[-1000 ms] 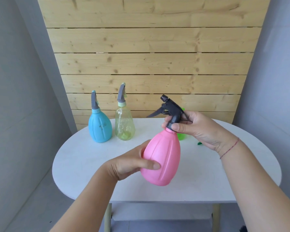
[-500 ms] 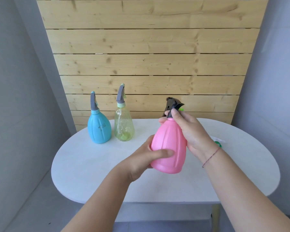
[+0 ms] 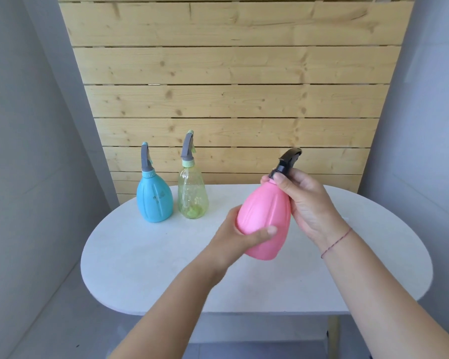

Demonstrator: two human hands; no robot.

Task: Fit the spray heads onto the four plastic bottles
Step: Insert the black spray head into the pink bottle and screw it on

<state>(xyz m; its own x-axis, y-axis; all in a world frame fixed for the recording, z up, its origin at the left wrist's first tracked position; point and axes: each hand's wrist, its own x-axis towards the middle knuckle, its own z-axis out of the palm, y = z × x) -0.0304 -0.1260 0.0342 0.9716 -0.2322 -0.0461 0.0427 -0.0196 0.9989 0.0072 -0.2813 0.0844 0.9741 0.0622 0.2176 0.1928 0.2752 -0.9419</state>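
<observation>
A pink bottle (image 3: 263, 216) is held tilted above the white table (image 3: 166, 268). My left hand (image 3: 240, 235) grips its lower body, thumb across the front. My right hand (image 3: 305, 200) pinches the collar of the black spray head (image 3: 287, 161) that sits on the bottle's neck. At the back left stand a blue bottle (image 3: 154, 199) and a clear green bottle (image 3: 193, 195), each upright with a grey spray head on top. A fourth bottle is hidden behind my hands.
A wall of pale wooden planks (image 3: 231, 99) rises right behind the table. Grey walls close in on both sides. The table's rounded front edge (image 3: 218, 310) lies below my forearms.
The black spray head has turned on the pink bottle's neck, from pointing left to pointing away. The bottle has been lifted a little and tilted, and my right hand has regripped the collar.
</observation>
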